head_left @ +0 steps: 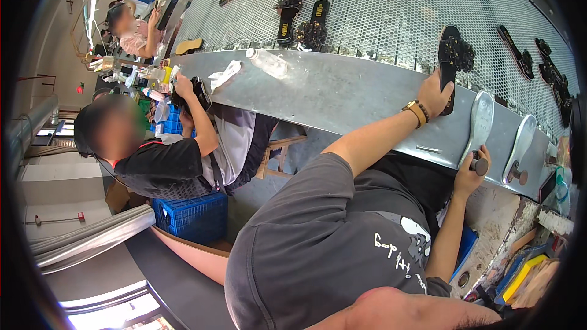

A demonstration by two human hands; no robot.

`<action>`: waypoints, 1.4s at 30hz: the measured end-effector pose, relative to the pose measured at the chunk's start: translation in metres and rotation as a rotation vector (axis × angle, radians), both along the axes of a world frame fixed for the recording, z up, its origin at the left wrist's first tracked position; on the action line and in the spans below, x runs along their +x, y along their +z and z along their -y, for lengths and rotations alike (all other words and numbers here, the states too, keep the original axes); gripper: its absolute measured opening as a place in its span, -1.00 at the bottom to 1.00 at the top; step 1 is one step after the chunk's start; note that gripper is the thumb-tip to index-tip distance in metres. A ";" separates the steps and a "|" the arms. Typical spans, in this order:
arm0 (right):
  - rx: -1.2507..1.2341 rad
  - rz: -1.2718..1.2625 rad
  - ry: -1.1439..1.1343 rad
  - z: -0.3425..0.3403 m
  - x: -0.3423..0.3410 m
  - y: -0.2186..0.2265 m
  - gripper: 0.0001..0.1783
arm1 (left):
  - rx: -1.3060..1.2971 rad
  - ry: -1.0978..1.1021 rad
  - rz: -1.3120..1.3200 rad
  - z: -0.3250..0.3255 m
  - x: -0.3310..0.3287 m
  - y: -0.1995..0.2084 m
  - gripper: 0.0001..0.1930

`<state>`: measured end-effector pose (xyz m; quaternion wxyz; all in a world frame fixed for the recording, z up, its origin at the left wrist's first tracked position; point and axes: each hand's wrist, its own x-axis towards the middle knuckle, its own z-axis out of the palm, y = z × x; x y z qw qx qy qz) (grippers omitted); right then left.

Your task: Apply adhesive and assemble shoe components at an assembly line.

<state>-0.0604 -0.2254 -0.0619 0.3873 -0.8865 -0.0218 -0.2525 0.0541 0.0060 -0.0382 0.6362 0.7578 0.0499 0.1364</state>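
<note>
Up in your left hand point(435, 95), gripped toward its near end, there's a black sandal point(448, 55), long axis running away from you, roughly in line with the pale foot-shaped plate point(482, 116) just to its right. Your right hand point(469, 176) is nearer you, fingers curled at that plate's dark round knob point(479, 167). Sandal's flat and slim with a crinkly, ruffled flower point(465, 55); the table point(318, 88) by your hands is dull, smooth metal, honeycomb mesh point(373, 30) beyond.
</note>
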 end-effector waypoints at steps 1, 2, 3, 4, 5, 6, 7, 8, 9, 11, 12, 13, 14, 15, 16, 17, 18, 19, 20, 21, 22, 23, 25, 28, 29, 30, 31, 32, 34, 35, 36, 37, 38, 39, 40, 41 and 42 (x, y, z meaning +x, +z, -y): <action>0.003 -0.009 0.004 0.000 0.001 0.000 -0.72 | 0.010 -0.005 -0.006 0.000 0.000 0.002 -0.65; 0.001 -0.005 0.005 0.000 0.000 0.000 -0.72 | 0.008 -0.003 -0.002 0.001 0.000 0.002 -0.65; 0.020 -0.017 -0.001 0.000 -0.002 -0.001 -0.72 | 0.003 -0.010 0.004 0.001 -0.001 0.000 -0.64; 0.041 -0.030 -0.008 0.000 -0.003 -0.001 -0.72 | -0.001 -0.017 0.010 0.002 -0.001 -0.003 -0.63; 0.042 -0.027 -0.003 0.001 -0.002 -0.001 -0.72 | 0.000 -0.012 0.013 0.003 0.000 -0.004 -0.63; 0.040 -0.007 -0.001 0.001 -0.002 -0.002 -0.72 | 0.006 -0.020 0.002 0.002 0.001 -0.007 -0.62; 0.040 0.012 0.002 0.000 -0.002 -0.002 -0.72 | 0.012 -0.028 -0.010 0.002 0.002 -0.008 -0.61; 0.046 0.012 0.005 -0.002 -0.002 -0.002 -0.72 | 0.024 -0.018 -0.007 0.001 0.003 -0.008 -0.61; 0.033 0.015 0.001 0.000 -0.001 -0.002 -0.72 | 0.027 -0.016 -0.006 0.001 0.003 -0.006 -0.61; 0.024 0.020 -0.003 0.001 -0.001 -0.002 -0.72 | 0.012 -0.036 -0.025 0.002 0.001 -0.001 -0.60; 0.031 0.010 -0.007 0.000 0.000 -0.003 -0.72 | 0.011 -0.042 -0.012 0.001 0.002 0.001 -0.59; 0.038 -0.001 -0.012 0.000 0.000 -0.004 -0.72 | 0.017 -0.042 -0.007 0.001 0.002 0.002 -0.59; 0.045 0.005 -0.013 0.001 0.001 -0.003 -0.72 | 0.011 -0.041 0.004 0.002 0.002 0.003 -0.59; 0.023 0.007 -0.009 0.002 0.001 -0.002 -0.73 | 0.006 -0.041 0.014 0.002 0.002 0.003 -0.59; 0.001 0.010 -0.006 0.003 0.000 -0.002 -0.73 | 0.018 -0.019 0.036 0.004 0.002 0.002 -0.59; 0.008 0.015 -0.010 0.003 0.000 -0.004 -0.73 | 0.025 -0.024 0.042 0.004 0.000 -0.001 -0.59; 0.017 0.001 -0.001 0.005 0.000 -0.005 -0.73 | 0.020 -0.018 0.044 0.005 0.000 -0.004 -0.59; 0.025 -0.014 0.008 0.007 0.000 -0.007 -0.73 | 0.015 -0.012 0.046 0.006 0.000 -0.004 -0.59; 0.029 -0.007 0.004 0.009 0.000 -0.008 -0.73 | 0.012 -0.023 0.010 0.006 0.002 -0.003 -0.59; 0.034 -0.005 0.017 0.010 0.000 -0.007 -0.71 | 0.015 -0.022 0.014 0.006 0.002 -0.004 -0.59; 0.038 -0.003 0.031 0.010 -0.001 -0.006 -0.70 | 0.018 -0.025 0.021 0.008 0.002 -0.006 -0.59; 0.040 0.000 0.034 0.009 -0.002 -0.004 -0.70 | 0.020 -0.027 0.027 0.008 0.002 -0.007 -0.59; -0.094 -0.072 -0.046 0.005 -0.008 0.009 -0.66 | 0.014 -0.026 0.026 0.008 0.002 -0.005 -0.59; 0.071 -0.123 -0.098 0.012 -0.014 -0.006 -0.60 | 0.027 -0.017 0.038 0.013 0.001 -0.005 -0.58; 0.072 -0.121 -0.096 0.013 -0.011 -0.009 -0.60 | 0.045 -0.009 0.048 0.014 0.001 -0.005 -0.57; 0.007 -0.085 -0.089 0.014 -0.012 -0.011 -0.59 | 0.043 -0.007 0.088 0.015 0.000 -0.004 -0.58; -0.058 -0.049 -0.083 0.015 -0.014 -0.012 -0.57 | 0.044 -0.006 0.082 0.013 -0.001 -0.003 -0.58; -0.057 -0.056 -0.082 0.015 -0.017 -0.012 -0.57 | 0.043 -0.024 0.056 0.011 -0.002 -0.001 -0.60; -0.089 -0.044 -0.070 0.014 -0.016 -0.009 -0.56 | 0.047 -0.044 0.041 0.012 0.000 0.002 -0.63; -0.088 -0.045 -0.072 0.016 -0.017 -0.011 -0.56 | 0.048 -0.046 0.040 0.013 -0.002 0.001 -0.63; -0.126 -0.021 -0.059 0.018 -0.017 -0.015 -0.55 | 0.065 -0.042 0.044 0.014 -0.002 0.000 -0.63; -0.163 0.004 -0.048 0.020 -0.017 -0.018 -0.55 | 0.081 -0.039 0.048 0.015 -0.002 0.000 -0.63; -0.161 0.006 -0.052 0.020 -0.016 -0.021 -0.55 | 0.083 -0.043 0.050 0.015 0.000 -0.002 -0.63; -0.187 0.051 -0.047 0.019 -0.015 -0.025 -0.54 | 0.111 -0.050 0.045 0.015 0.002 -0.005 -0.63; -0.214 0.096 -0.041 0.018 -0.015 -0.027 -0.54 | 0.140 -0.057 0.039 0.016 0.002 -0.006 -0.63; -0.211 0.095 -0.045 0.018 -0.015 -0.028 -0.54 | 0.142 -0.061 0.039 0.017 0.001 -0.006 -0.63; -0.225 0.110 -0.054 0.018 -0.015 -0.030 -0.54 | 0.164 -0.048 0.033 0.018 0.000 -0.006 -0.63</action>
